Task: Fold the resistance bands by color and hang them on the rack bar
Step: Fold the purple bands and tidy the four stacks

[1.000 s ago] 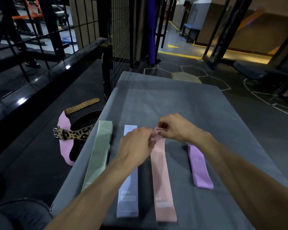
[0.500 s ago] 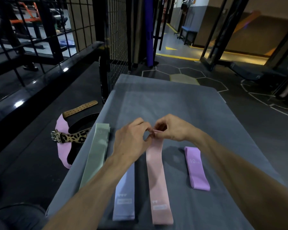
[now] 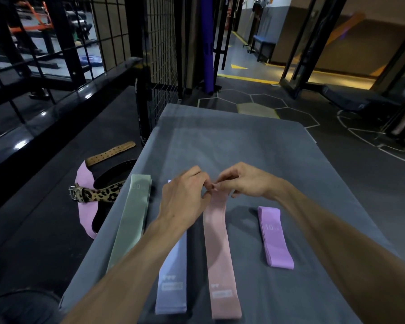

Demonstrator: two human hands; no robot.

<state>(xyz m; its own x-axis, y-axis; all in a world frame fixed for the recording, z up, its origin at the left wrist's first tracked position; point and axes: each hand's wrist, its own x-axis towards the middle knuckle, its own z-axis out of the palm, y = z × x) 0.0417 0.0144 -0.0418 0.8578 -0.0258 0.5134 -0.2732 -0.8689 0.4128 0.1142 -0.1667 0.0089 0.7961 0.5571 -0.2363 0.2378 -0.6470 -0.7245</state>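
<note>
Dim overall; warm light glows at one o'clock, glare streaks the black rail (image 3: 56, 108) at ten, edges bow.

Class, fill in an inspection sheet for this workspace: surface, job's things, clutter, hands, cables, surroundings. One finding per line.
Surface: grey padded table, bands lying lengthwise on it.
Job's things: green band, lavender band, pink band lie flat; purple band is shorter, apparently folded.
Clutter: leopard-print belt and tan strap on the floor to the left.
Hands: left hand and right hand pinch the pink band's far end.
Cables: nothing seen.
Surroundings: black rail, wire mesh panel.
</note>
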